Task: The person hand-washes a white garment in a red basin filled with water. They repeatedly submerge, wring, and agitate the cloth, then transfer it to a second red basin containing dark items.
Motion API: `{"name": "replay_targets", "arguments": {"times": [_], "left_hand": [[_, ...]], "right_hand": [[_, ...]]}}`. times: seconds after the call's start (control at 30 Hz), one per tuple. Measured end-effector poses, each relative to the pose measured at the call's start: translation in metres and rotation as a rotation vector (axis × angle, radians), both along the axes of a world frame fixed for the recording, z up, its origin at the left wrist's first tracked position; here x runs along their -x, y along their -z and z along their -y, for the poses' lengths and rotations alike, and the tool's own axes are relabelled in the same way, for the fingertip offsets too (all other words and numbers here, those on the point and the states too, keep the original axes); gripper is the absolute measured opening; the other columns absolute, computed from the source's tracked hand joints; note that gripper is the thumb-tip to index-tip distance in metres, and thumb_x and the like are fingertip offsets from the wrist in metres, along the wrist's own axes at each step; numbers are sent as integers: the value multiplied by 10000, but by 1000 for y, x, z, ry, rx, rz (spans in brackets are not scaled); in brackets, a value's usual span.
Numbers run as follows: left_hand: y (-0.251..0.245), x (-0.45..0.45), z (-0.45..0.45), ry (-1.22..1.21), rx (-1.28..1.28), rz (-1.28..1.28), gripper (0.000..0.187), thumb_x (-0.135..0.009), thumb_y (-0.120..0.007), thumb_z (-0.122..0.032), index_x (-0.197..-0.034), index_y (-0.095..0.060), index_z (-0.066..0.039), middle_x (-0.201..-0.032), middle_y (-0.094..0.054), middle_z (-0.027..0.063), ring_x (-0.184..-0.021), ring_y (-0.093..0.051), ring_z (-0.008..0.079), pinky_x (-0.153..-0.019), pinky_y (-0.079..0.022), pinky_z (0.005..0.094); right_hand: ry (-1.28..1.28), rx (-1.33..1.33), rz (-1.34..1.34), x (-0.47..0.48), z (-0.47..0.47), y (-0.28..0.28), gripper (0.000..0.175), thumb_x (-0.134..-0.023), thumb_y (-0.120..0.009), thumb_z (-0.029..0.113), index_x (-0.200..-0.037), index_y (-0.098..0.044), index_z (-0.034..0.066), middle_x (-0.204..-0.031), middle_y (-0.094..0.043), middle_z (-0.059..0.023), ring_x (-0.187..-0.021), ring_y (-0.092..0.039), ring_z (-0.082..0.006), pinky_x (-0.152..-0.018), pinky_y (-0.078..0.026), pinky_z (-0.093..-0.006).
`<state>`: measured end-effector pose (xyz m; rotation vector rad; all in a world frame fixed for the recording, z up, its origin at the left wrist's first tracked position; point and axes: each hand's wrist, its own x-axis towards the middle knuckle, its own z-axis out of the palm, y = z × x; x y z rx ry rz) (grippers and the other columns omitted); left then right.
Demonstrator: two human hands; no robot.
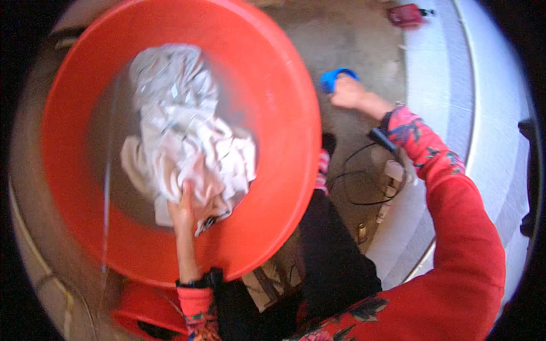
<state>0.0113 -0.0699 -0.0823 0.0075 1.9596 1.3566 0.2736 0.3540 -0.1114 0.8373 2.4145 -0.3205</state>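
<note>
A wide red plastic basin [281,98] stands before me with murky water in its bottom. Wet white fabric [175,123], perhaps a garment, lies bunched across its middle. My left hand [184,209] grips the near part of this fabric, thumb on top and the fingers hidden by the folds. Beyond the basin's right rim, my right hand [349,91] is closed around a blue object [332,79]. Motion blur hides its exact kind; it could be a scrubbing brush. That hand is above the concrete floor, apart from the basin.
A black cable [371,203] loops over the floor at right. Near it are a whitish item [386,192] and a small brass-coloured item [362,233]. A dark red item [405,16] sits by the pale ledge [431,76]. A smaller red tub [145,309] stands at lower left.
</note>
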Motion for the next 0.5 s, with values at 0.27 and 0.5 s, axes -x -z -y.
{"name": "replay_targets", "arguments": {"times": [0.27, 0.5], "left_hand": [[-28, 10, -3, -346, -838, 819, 525, -942, -422, -292, -1344, -303, 24, -1379, -370, 155, -1267, -363, 325, -1049, -285, 512], [-82, 7, -3, -371, -1012, 844, 549, -950, -380, -326, -1382, -247, -16, -1405, -323, 168, -1294, -315, 342, -1055, -240, 552]], "right_hand": [[66, 196, -186, -18, -16, 17, 286, -735, -611, 253, -682, -560, -23, -732, -585, -247, -717, -568, -399, -636, -426, -462], [63, 218, -272, -15, -8, 13, 198, -736, -602, 158, -853, -577, 1, -828, -611, -223, -797, -591, -362, -691, -442, -425]]}}
